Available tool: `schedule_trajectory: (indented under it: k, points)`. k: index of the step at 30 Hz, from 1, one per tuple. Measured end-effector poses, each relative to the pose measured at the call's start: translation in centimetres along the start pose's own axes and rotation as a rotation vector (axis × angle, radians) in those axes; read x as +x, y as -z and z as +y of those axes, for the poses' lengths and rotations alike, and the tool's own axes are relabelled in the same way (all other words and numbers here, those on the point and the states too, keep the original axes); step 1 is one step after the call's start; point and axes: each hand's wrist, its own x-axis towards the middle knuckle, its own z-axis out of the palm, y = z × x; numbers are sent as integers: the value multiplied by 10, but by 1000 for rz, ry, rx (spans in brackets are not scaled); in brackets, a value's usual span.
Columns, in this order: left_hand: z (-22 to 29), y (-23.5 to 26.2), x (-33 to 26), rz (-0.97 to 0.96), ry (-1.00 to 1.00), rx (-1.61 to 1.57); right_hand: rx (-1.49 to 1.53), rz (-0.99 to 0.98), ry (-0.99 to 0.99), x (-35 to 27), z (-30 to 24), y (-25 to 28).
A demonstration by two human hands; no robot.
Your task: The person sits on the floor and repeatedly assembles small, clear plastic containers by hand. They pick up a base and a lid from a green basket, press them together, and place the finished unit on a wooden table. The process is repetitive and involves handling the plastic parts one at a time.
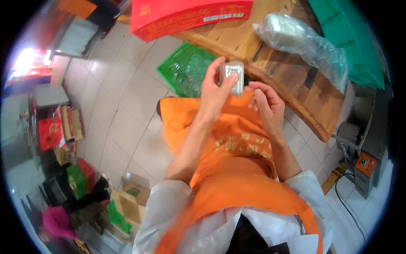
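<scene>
In front of my orange apron, my left hand grips a small clear plastic box with rounded corners and a silvery shine. The thumb lies across its face and the fingers wrap its far left side. What is inside the box is too blurred to tell. Just to the right, apart from the box, my right hand is held with its fingers curled in toward the thumb. Whatever those fingers hold, if anything, is hidden. Beyond my left hand, a green crate on the floor holds clear plastic pieces.
A wooden table runs along the far right side. On it are a red carton, a clear plastic bag with clear boxes in it, and a green bin. A grey machine with a black cable stands at right. Boxes and another person are at lower left.
</scene>
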Motion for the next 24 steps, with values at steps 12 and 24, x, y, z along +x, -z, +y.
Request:
schedule_trajectory:
  k: [12,24]
  points:
    - [2,40,-91,269,159,-204,0,-561,-281,-36,4,-51]
    - [2,50,-97,319,124,-138,2,-566,-349,-39,7,-60]
